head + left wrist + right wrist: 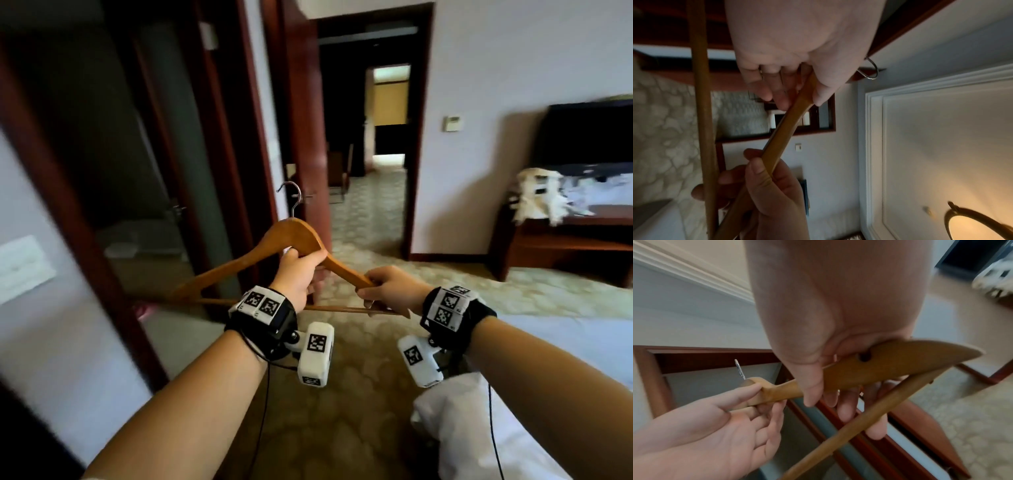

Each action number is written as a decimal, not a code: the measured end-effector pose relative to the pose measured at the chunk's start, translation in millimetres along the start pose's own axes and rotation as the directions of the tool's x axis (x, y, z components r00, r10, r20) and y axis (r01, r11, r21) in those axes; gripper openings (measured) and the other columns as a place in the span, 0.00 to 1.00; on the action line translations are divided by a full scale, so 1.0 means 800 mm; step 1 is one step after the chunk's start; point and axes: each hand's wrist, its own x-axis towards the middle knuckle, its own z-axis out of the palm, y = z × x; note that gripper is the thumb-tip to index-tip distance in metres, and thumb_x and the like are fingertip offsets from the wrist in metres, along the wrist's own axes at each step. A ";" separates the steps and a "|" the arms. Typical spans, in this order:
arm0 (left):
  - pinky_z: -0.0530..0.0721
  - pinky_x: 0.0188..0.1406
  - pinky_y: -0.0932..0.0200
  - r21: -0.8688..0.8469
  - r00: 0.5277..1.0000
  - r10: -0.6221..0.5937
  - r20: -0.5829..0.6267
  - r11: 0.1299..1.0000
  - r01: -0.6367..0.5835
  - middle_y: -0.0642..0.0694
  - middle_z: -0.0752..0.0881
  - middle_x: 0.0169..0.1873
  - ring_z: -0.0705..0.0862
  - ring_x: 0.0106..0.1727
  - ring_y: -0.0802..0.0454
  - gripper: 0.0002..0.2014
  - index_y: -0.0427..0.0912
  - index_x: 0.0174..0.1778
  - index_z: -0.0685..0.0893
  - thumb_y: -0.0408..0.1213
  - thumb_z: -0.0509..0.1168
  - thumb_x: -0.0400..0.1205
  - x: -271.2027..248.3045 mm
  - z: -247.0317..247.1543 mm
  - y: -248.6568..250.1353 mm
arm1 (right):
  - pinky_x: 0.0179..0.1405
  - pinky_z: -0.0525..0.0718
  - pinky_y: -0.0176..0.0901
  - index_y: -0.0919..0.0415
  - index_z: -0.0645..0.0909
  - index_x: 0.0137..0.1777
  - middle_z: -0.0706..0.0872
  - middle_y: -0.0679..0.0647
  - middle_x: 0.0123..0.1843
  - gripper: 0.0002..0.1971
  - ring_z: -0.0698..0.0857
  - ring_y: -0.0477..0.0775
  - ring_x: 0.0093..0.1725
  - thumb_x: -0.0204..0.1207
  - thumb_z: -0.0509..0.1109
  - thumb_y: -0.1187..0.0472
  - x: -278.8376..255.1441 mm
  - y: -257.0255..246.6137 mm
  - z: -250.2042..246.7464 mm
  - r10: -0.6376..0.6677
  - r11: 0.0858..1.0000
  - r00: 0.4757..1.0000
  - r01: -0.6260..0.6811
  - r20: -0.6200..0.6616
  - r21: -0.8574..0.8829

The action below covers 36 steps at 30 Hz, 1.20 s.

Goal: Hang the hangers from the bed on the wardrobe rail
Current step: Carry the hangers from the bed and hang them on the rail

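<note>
Fingers of both hands are curled round one wooden hanger (239, 263), held in mid-air above the patterned floor (359, 411): the left hand (298, 274) grips just below the apex, the right hand (390, 289) grips the right arm near its tip. The metal hook (293, 197) points up, with the bed (565, 342) at the right. From the left wrist, fingers (772, 91) and thumb pinch the hanger's arm. From the right wrist, the thumb lies over the arm's end, fingers (844, 404) behind it beside the crossbar (869, 417).
</note>
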 end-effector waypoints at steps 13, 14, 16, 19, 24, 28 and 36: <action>0.80 0.34 0.58 -0.007 0.853 0.044 -0.520 0.998 -0.056 0.43 0.85 0.49 0.86 0.43 0.50 0.08 0.47 0.53 0.74 0.39 0.67 0.84 -0.093 -0.160 0.012 | 0.45 0.86 0.51 0.66 0.83 0.49 0.87 0.60 0.37 0.04 0.88 0.57 0.37 0.80 0.72 0.65 0.062 -0.105 0.152 -0.293 0.953 0.829 0.292 0.477 0.079; 0.80 0.36 0.57 -0.004 0.828 0.052 -0.558 0.998 -0.066 0.44 0.86 0.49 0.86 0.44 0.49 0.08 0.46 0.54 0.75 0.39 0.67 0.84 -0.111 -0.169 0.014 | 0.44 0.87 0.50 0.67 0.83 0.49 0.87 0.60 0.37 0.04 0.89 0.57 0.36 0.80 0.72 0.65 0.060 -0.115 0.165 -0.313 0.946 0.798 0.312 0.515 0.092; 0.82 0.39 0.56 -0.005 0.778 0.061 -0.625 0.997 -0.083 0.46 0.86 0.46 0.86 0.45 0.49 0.08 0.47 0.54 0.75 0.39 0.67 0.84 -0.144 -0.189 0.016 | 0.40 0.89 0.46 0.69 0.82 0.50 0.87 0.61 0.36 0.05 0.88 0.58 0.35 0.80 0.72 0.66 0.051 -0.135 0.194 -0.352 0.930 0.739 0.345 0.575 0.125; 0.83 0.43 0.55 0.000 0.703 0.065 -0.708 0.996 -0.092 0.48 0.86 0.44 0.87 0.47 0.48 0.06 0.49 0.51 0.75 0.39 0.68 0.83 -0.191 -0.215 0.021 | 0.40 0.88 0.46 0.66 0.81 0.47 0.86 0.61 0.36 0.03 0.87 0.57 0.34 0.80 0.71 0.67 0.029 -0.163 0.233 -0.393 0.913 0.661 0.361 0.639 0.188; 0.84 0.46 0.53 0.025 0.590 0.089 -0.802 0.993 -0.116 0.46 0.85 0.48 0.87 0.48 0.48 0.05 0.51 0.51 0.78 0.40 0.68 0.83 -0.252 -0.248 0.037 | 0.34 0.87 0.43 0.68 0.79 0.48 0.84 0.63 0.35 0.04 0.86 0.57 0.31 0.81 0.70 0.68 -0.011 -0.203 0.284 -0.448 0.891 0.586 0.357 0.675 0.282; 0.85 0.42 0.55 0.043 0.530 0.110 -0.841 0.990 -0.138 0.46 0.86 0.47 0.87 0.46 0.49 0.06 0.49 0.54 0.80 0.40 0.67 0.84 -0.290 -0.269 0.051 | 0.42 0.91 0.52 0.67 0.80 0.47 0.86 0.64 0.36 0.05 0.89 0.63 0.34 0.81 0.71 0.65 -0.033 -0.233 0.310 -0.472 0.878 0.548 0.363 0.690 0.312; 0.86 0.44 0.52 0.033 0.499 0.094 -0.862 0.991 -0.130 0.46 0.88 0.46 0.89 0.48 0.48 0.06 0.48 0.55 0.80 0.42 0.66 0.84 -0.347 -0.334 0.073 | 0.42 0.90 0.51 0.68 0.83 0.51 0.87 0.64 0.37 0.07 0.90 0.65 0.37 0.81 0.72 0.63 -0.069 -0.298 0.356 -0.527 0.833 0.509 0.465 0.680 0.298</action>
